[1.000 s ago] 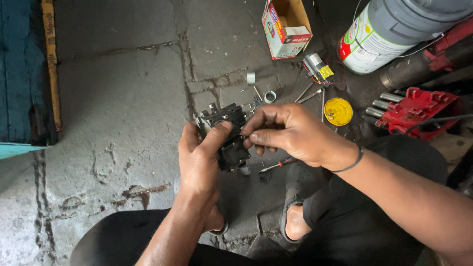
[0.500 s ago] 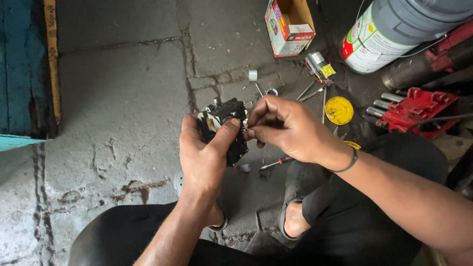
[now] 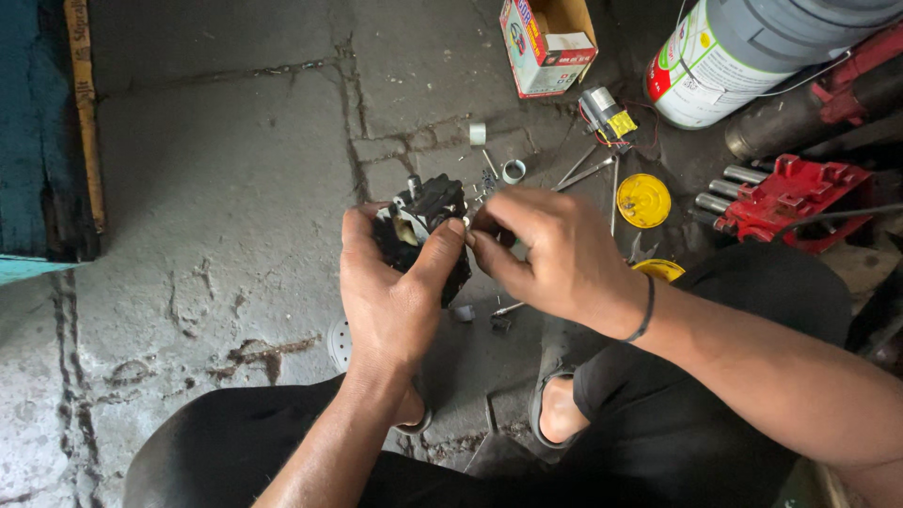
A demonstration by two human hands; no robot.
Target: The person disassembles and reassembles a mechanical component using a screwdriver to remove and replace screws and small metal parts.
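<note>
Cracked concrete floor [image 3: 235,141], hands gripping greasy black part [image 3: 428,212]

rough concrete floor [image 3: 226,169], matt black part [image 3: 431,209]

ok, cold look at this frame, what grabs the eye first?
Dead centre, the left hand grips a grimy black mechanical part while the right hand pinches at its right edge. Upper right, a red metal tool and a yellow round lid lie on the cracked concrete floor, with an open cardboard box at the top.
</note>
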